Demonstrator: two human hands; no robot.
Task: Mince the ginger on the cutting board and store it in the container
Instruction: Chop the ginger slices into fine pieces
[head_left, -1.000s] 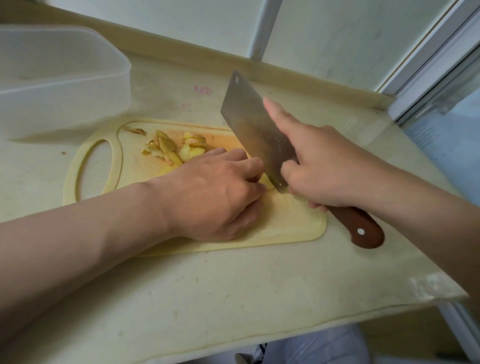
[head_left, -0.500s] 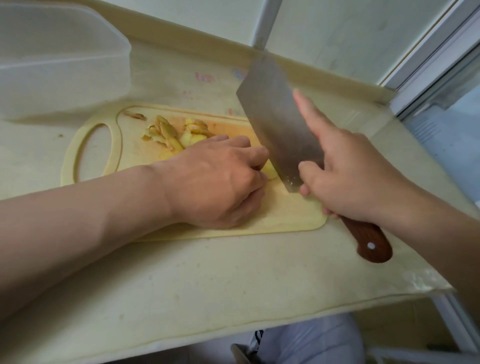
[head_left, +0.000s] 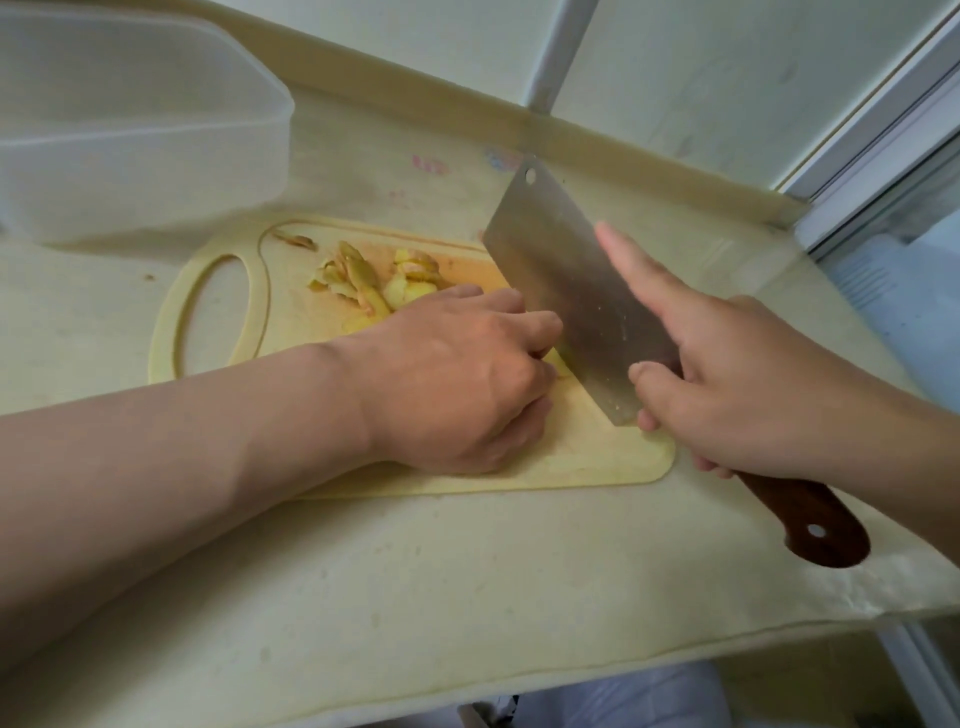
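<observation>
Cleaver (head_left: 571, 291) cutting ginger (head_left: 363, 280) on the board (head_left: 597, 462)
The bench (head_left: 467, 597) carries the board, with the container (head_left: 130, 130) beyond its left end. Right hand (head_left: 737, 384) fingers are clamped on the cleaver; left hand (head_left: 457, 384) fingers curl over ginger mid-board. Best keep knuckles against the blade, tips tucked.

— Where can a hand pass on the cutting board (head_left: 597, 460)?
— Hardly anywhere. The left hand (head_left: 457, 379), curled over a ginger piece (head_left: 564, 365), fills its middle. The cleaver (head_left: 566, 280), gripped by the right hand (head_left: 737, 384), stands slanted just beside it, and cut slices (head_left: 363, 283) lie behind.
— And off the board?
— The near counter (head_left: 467, 582) is open. The container (head_left: 130, 130) blocks the far left.
</observation>
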